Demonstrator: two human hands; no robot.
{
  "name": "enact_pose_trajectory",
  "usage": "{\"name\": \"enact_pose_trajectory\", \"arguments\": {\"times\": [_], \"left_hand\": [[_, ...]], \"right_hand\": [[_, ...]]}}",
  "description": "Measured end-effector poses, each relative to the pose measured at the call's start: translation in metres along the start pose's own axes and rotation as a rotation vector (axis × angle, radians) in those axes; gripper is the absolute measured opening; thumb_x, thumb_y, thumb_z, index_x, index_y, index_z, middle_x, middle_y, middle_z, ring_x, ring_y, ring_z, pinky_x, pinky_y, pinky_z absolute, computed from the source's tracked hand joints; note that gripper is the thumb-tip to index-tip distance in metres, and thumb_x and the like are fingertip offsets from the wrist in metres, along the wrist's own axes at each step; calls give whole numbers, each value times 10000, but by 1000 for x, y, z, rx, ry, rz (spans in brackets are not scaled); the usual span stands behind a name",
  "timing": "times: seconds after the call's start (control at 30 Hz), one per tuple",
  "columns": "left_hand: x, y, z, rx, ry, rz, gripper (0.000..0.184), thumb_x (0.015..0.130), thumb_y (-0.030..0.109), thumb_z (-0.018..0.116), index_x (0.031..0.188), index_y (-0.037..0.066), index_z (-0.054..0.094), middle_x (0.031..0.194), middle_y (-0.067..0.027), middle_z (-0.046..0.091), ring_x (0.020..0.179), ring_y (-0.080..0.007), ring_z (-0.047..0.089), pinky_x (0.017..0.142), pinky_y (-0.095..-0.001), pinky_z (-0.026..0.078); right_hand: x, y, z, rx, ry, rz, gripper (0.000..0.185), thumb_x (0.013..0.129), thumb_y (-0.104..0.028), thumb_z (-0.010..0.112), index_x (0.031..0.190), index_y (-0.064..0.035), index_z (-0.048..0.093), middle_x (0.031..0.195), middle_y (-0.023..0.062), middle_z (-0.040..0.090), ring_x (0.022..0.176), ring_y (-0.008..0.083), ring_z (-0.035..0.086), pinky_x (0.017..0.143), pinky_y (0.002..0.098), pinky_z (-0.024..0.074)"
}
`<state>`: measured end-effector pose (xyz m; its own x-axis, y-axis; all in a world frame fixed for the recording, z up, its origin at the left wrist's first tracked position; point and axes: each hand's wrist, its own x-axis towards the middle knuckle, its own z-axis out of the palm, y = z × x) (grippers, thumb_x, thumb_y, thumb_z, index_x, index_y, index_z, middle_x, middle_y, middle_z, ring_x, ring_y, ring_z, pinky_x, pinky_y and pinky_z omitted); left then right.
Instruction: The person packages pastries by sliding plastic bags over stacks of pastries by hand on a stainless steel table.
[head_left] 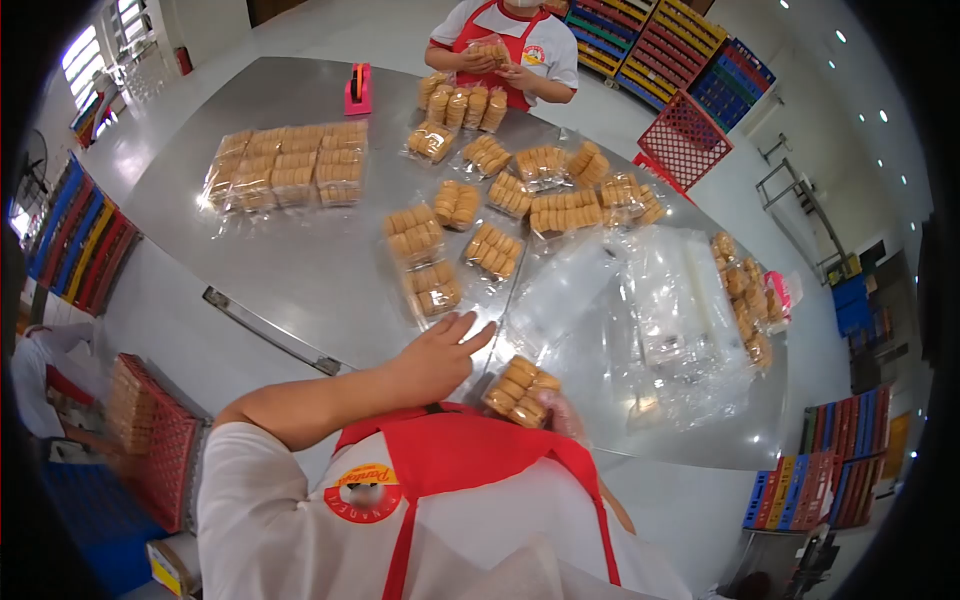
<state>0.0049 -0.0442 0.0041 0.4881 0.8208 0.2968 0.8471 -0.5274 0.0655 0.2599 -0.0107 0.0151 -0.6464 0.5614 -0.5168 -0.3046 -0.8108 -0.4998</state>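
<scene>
Clear plastic wraps the held pack (521, 391) of round golden biscuits, which sits just beside the near edge of the steel counter (300, 260), in front of the person's red apron (450, 450). The right hand (564, 416) holds it from its right side, the fingers closed against the wrapping and partly hidden by it. The left hand (440, 354) reaches over the near edge with its fingers spread wide and holding nothing; whether they touch the metal cannot be told.

Just beyond the left hand lies a long pack (423, 262) with two blocks of biscuits, and loose packs (493, 250) lie scattered from there up to the far edge. To the right of them, flat clear bags (670, 300) overlap in a pile, and more biscuit packs (745, 300) crowd the right edge. Toward the far left corner, a tidy block of packs (290, 167) stands in rows, well apart from the loose ones. A pink tape dispenser (358, 90) stands at the far edge.

Across the counter, a co-worker (515, 45) in a red apron holds another pack (487, 54) in both hands, behind a row of upright packs (468, 105).
</scene>
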Motion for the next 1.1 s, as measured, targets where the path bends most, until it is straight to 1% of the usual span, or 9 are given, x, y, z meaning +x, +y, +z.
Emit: {"name": "enact_pose_trajectory", "arguments": {"times": [0.2, 0.27, 0.33, 0.4, 0.47, 0.87, 0.93, 1.0, 1.1], "left_hand": [[22, -3, -6, 149, -86, -117, 200, 724, 138, 646, 888, 22, 644, 1036, -125, 530, 933, -301, 618, 714, -370, 526], [29, -2, -18, 146, -217, -125, 240, 718, 120, 671, 928, 10, 635, 1060, -140, 526, 875, -306, 633, 699, -380, 538], [34, -3, -34, 147, -374, -93, 358, 705, 102, 718, 1027, -19, 618, 1115, -173, 523, 781, -300, 656, 674, -382, 560], [33, -8, -40, 112, -370, -50, 423, 705, 108, 723, 1085, -37, 608, 1192, -195, 522, 787, -287, 670, 663, -370, 565], [34, -11, -47, 99, -378, -34, 472, 713, 114, 722, 1135, -56, 597, 1274, -214, 506, 783, -276, 683, 650, -359, 567], [68, 20, -54, -10, -359, -119, 420, 804, 88, 613, 1179, -97, 586, 1465, -251, 413, 739, -303, 703, 649, -371, 576], [77, 28, -59, -59, -419, -147, 428, 804, 84, 611, 1188, -103, 584, 1486, -257, 394, 761, -310, 707, 663, -380, 578], [82, 36, -54, -111, -417, -207, 426, 810, 78, 604, 1193, -107, 584, 1499, -257, 379, 798, -316, 708, 685, -392, 579], [94, 47, -36, -176, -309, -128, 415, 817, 68, 596, 1186, -120, 584, 1506, -261, 371, 833, -326, 704, 712, -407, 580]], "right_hand": [[33, -2, -7, -195, -167, 169, 552, 874, -190, 691, 1346, 1, 479, 1232, 149, 616, 1110, 286, 636, 991, 406, 532], [59, 2, -15, -264, -263, 166, 488, 897, -177, 674, 1311, 12, 498, 1212, 144, 622, 1121, 293, 631, 1003, 398, 524], [100, 21, -42, -772, -489, -151, 422, 920, -136, 622, 1290, 18, 490, 1209, 150, 616, 1132, 293, 625, 1005, 399, 524], [102, 23, -32, -666, -516, -101, 378, 933, -97, 575, 1278, 20, 477, 1211, 156, 607, 1139, 290, 618, 1004, 402, 526], [77, 3, 21, 41, -346, 302, 355, 936, -62, 533, 1275, 18, 461, 1219, 161, 596, 1143, 286, 612, 999, 406, 530], [89, 9, 15, 469, 34, 22, 375, 916, -60, 544, 1286, -32, 487, 1210, 129, 598, 1100, 267, 624, 969, 380, 542], [90, 20, 6, -154, -105, -378, 376, 913, -60, 555, 1284, -42, 497, 1207, 123, 604, 1105, 260, 624, 950, 380, 552], [98, 32, -14, -349, -178, -515, 387, 909, -64, 569, 1289, -51, 495, 1221, 117, 601, 1111, 251, 622, 944, 379, 556], [103, 37, -37, -14, -58, -323, 429, 909, -75, 587, 1319, -60, 464, 1266, 110, 577, 1124, 234, 617, 955, 371, 553]]}}
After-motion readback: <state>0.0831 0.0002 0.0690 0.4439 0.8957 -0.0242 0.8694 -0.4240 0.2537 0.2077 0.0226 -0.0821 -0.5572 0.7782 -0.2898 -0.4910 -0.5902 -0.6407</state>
